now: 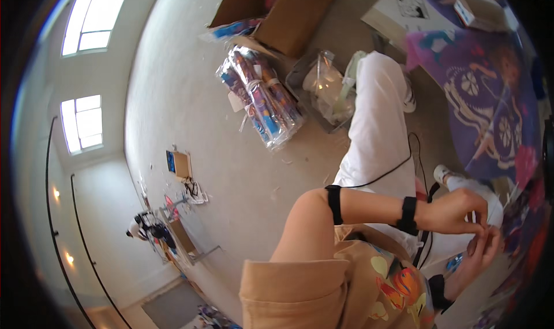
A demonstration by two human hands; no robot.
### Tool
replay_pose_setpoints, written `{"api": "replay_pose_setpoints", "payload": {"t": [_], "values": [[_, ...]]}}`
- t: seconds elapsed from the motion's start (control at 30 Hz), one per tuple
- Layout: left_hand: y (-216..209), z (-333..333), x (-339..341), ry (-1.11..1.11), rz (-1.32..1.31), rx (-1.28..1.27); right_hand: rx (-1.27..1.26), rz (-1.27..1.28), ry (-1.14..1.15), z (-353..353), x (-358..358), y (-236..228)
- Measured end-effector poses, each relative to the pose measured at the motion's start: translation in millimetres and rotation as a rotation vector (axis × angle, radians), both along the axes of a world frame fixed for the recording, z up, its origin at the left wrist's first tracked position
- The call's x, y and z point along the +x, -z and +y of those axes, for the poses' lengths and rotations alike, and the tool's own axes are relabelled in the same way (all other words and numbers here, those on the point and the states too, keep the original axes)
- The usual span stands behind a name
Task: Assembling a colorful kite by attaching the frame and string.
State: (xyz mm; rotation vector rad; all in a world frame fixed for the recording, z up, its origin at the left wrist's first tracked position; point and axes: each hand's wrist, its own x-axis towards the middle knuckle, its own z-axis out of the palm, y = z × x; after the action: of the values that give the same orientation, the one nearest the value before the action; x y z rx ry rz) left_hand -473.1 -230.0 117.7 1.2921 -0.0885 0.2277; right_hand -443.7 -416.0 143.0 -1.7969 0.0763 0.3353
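My left hand [456, 212] reaches across from a tan sleeve, with black straps on the forearm and wrist. Its fingers are closed in a pinch and meet the fingertips of my right hand [474, 262], which are also pinched together. Whatever lies between the fingertips is too small to make out. Beyond the hands spreads a purple printed sheet [468, 107] with white wheel shapes and a figure on it. A thin black cable [398, 166] runs over my white trousers [378, 115].
Clear-wrapped bundles of colourful printed rolls [259, 98] lie on the floor beside an open cardboard box [294, 17]. A grey crate [297, 75] with plastic bags stands by my leg. Far off, a person [138, 228] is near a metal-framed cart and a small box [182, 164].
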Motion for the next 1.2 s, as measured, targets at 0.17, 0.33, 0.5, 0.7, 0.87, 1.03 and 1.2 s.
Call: {"api": "replay_pose_setpoints", "payload": {"t": [0.17,0.33,0.5,0.7,0.87,1.03,1.2], "values": [[4,-4,9,0.052,0.076,-0.238,-0.035,-0.033,-0.137,5,8,-12],[12,3,18,0.069,0.015,-0.234,-0.13,-0.057,-0.194,16,16,-13],[11,13,45,0.111,0.007,-0.293,-0.177,-0.137,-0.236,27,35,-21],[12,40,83,0.034,0.0,-0.293,-0.274,-0.204,-0.237,17,80,-5],[18,49,109,0.036,0.224,-0.411,-0.385,-0.321,-0.221,45,105,-15],[31,54,113,0.064,0.363,-0.36,-0.202,-0.298,-0.349,88,132,2],[48,83,161,0.001,0.435,-0.282,-0.131,-0.323,-0.289,92,175,26]]}}
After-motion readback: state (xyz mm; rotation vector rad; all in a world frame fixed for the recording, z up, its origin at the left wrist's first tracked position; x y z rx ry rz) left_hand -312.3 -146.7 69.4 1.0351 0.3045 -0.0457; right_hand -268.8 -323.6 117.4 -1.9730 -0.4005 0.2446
